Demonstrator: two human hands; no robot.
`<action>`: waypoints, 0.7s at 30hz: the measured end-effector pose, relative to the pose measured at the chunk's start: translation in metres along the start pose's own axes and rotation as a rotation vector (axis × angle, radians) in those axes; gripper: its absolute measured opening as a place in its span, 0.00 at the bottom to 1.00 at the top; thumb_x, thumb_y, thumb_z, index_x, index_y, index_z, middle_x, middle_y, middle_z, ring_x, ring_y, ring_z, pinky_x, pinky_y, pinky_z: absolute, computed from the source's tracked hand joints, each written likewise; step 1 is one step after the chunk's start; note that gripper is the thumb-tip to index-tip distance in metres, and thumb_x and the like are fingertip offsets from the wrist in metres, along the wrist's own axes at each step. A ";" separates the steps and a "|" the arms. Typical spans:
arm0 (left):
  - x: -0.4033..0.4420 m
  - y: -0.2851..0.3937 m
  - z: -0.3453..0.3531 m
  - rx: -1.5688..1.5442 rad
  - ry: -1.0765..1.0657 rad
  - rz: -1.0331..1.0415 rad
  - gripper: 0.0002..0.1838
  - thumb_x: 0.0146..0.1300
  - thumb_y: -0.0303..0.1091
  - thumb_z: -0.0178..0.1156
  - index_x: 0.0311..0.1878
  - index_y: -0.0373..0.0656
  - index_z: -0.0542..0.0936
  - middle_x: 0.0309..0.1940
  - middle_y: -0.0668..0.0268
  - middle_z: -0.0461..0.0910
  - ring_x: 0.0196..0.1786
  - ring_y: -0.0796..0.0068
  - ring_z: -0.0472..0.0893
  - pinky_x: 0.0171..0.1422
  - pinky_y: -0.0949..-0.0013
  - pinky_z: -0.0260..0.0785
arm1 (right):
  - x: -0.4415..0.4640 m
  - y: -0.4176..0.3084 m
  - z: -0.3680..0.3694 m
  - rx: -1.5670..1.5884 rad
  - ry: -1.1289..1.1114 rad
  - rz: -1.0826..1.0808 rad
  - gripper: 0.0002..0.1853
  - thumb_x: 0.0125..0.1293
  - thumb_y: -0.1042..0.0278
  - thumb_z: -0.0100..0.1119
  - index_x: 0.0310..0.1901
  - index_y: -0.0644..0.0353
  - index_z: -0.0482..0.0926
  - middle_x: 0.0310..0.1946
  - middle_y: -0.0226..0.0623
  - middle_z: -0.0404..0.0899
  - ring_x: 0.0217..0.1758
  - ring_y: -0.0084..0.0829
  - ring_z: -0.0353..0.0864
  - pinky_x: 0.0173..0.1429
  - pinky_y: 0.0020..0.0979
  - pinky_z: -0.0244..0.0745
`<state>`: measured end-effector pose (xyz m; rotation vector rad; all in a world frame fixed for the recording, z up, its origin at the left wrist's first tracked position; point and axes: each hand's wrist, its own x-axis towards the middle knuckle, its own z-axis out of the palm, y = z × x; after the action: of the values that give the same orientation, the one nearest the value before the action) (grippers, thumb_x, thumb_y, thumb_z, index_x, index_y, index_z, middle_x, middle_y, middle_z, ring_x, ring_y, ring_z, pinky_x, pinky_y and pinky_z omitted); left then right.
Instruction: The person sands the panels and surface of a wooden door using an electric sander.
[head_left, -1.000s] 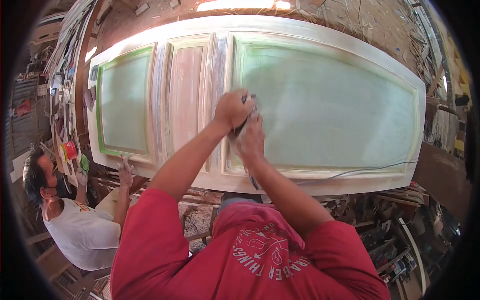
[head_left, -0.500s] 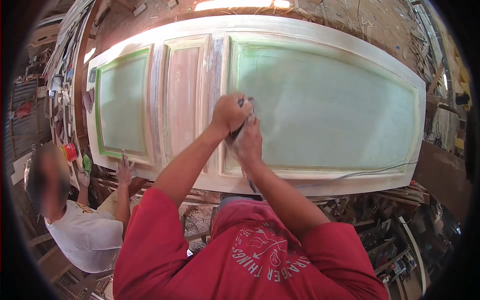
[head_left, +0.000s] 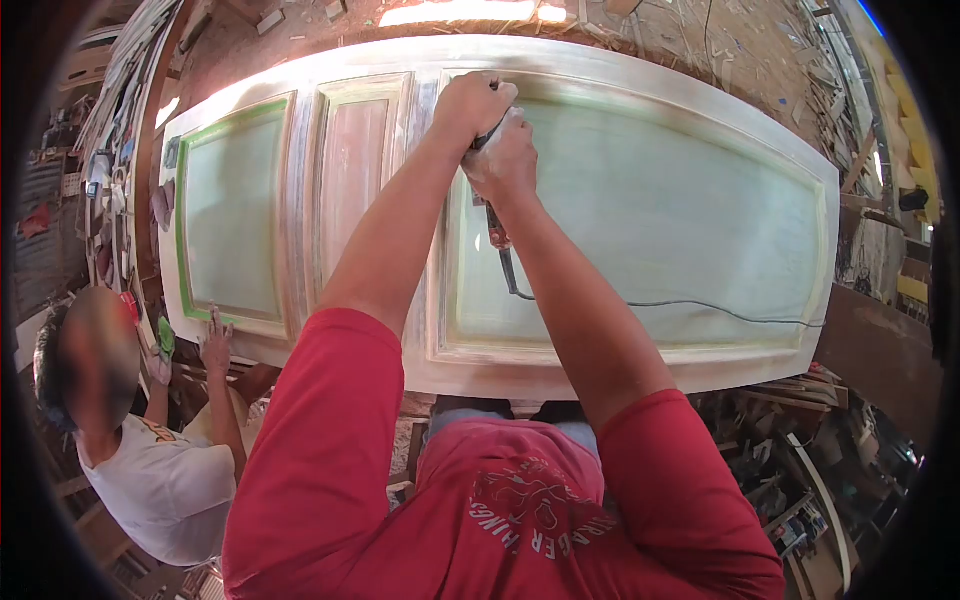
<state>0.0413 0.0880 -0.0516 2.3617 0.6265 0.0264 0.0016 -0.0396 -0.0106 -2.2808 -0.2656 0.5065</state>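
Observation:
Both my hands are closed on a corded power sander (head_left: 497,228), held at the far left corner of the large pale green panel (head_left: 660,220). My left hand (head_left: 472,108) grips its front end, with fingers wrapped over a dark part. My right hand (head_left: 507,158) is closed around the body just behind. The sander's working face is hidden under my hands. Its dark cord (head_left: 690,305) curves across the panel to the right. The panel sits in a whitish wooden door (head_left: 590,378) lying flat, with worn reddish-brown patches along its mouldings.
A smaller green-edged panel (head_left: 235,210) and a narrow pinkish wood panel (head_left: 352,165) lie to the left. At lower left sits a person in a white shirt (head_left: 165,490), one hand on the door's edge, the other near a green cloth (head_left: 165,338). Wood scraps (head_left: 780,130) litter the ground.
My hands and the sander have moved away from me, up along the panel's left edge to its far corner. More of the sander's rear and cord now shows. The other person's hand stays near the door's edge.

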 end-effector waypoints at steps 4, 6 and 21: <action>-0.026 -0.001 0.004 0.008 -0.017 0.008 0.26 0.70 0.55 0.58 0.51 0.43 0.92 0.49 0.43 0.91 0.54 0.37 0.89 0.65 0.43 0.80 | -0.023 0.009 0.006 0.021 0.011 -0.019 0.43 0.59 0.60 0.81 0.69 0.68 0.66 0.65 0.64 0.76 0.66 0.65 0.82 0.71 0.54 0.80; -0.051 -0.012 0.005 0.014 -0.010 0.063 0.24 0.70 0.54 0.58 0.47 0.42 0.90 0.46 0.42 0.90 0.51 0.34 0.88 0.61 0.40 0.80 | -0.050 0.018 0.014 0.027 0.018 -0.047 0.43 0.60 0.61 0.80 0.70 0.68 0.65 0.65 0.64 0.75 0.66 0.66 0.81 0.70 0.55 0.80; -0.289 -0.008 0.018 -0.250 -0.012 -0.099 0.18 0.67 0.46 0.64 0.37 0.37 0.85 0.33 0.42 0.84 0.38 0.36 0.85 0.46 0.44 0.77 | -0.253 0.107 0.019 -0.037 -0.061 -0.279 0.58 0.55 0.63 0.85 0.81 0.70 0.56 0.68 0.64 0.71 0.65 0.67 0.80 0.65 0.56 0.83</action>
<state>-0.2145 -0.0467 -0.0281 2.0864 0.6916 0.0434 -0.2309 -0.1862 -0.0314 -2.2189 -0.6177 0.4292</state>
